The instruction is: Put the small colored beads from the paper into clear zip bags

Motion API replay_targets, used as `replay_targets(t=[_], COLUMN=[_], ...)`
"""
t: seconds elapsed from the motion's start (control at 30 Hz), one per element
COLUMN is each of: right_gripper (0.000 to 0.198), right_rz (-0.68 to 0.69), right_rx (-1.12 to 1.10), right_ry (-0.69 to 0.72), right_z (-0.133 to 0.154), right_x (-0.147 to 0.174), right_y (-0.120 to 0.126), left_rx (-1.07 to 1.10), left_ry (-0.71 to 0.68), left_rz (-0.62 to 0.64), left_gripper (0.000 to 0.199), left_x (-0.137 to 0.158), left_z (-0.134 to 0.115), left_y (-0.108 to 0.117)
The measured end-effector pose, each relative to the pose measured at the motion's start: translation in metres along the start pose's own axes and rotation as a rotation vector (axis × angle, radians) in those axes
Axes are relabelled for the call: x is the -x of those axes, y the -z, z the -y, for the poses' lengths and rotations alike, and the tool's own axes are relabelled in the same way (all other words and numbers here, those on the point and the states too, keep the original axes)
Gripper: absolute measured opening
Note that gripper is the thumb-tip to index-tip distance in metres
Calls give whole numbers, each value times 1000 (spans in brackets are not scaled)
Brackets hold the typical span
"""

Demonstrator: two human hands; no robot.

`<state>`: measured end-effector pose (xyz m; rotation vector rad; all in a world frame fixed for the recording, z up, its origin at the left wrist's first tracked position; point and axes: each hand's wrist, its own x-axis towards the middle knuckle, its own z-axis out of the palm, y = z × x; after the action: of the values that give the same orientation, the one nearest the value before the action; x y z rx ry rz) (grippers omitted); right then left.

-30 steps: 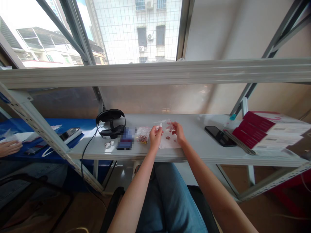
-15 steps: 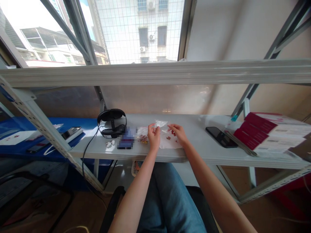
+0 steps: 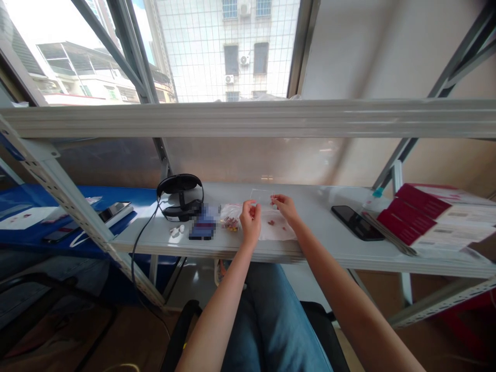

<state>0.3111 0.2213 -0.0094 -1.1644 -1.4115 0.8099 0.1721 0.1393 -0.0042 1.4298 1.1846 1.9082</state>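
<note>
Left hand and right hand, each in a narrow pinch grip, hold a small clear plastic bag above the grey shelf; small red pieces on white paper below the grip may spill if the flimsy mouth slips shut

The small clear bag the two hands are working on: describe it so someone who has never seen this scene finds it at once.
On the long white shelf under the window, look midway between the black headset and the black phone. There the left hand and right hand pinch a small clear bag. Unlike the filled bag of red and yellow bits beside it, this one looks empty.
</note>
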Motion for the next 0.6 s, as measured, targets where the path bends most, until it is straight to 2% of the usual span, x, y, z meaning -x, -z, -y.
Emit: replay_targets(t=[0.13, 0.27, 0.43, 0.6], right_gripper=[30, 30, 30, 29], right_rz=[15, 52, 43, 63], right_rx=[28, -19, -151, -267], right_ry=[-1, -41, -124, -112], right_z=[-1, 11, 25, 19], right_x=[-7, -2, 12, 21], right_y=[-8, -11, -1, 14], left_rx=[14, 17, 0, -55], left_ry=[14, 15, 24, -8], left_rz=[-2, 9, 11, -63], left_gripper=[19, 18, 17, 18], left_x=[0, 0, 0, 1], left_z=[2, 3, 3, 0], left_y=[-1, -2, -1, 1])
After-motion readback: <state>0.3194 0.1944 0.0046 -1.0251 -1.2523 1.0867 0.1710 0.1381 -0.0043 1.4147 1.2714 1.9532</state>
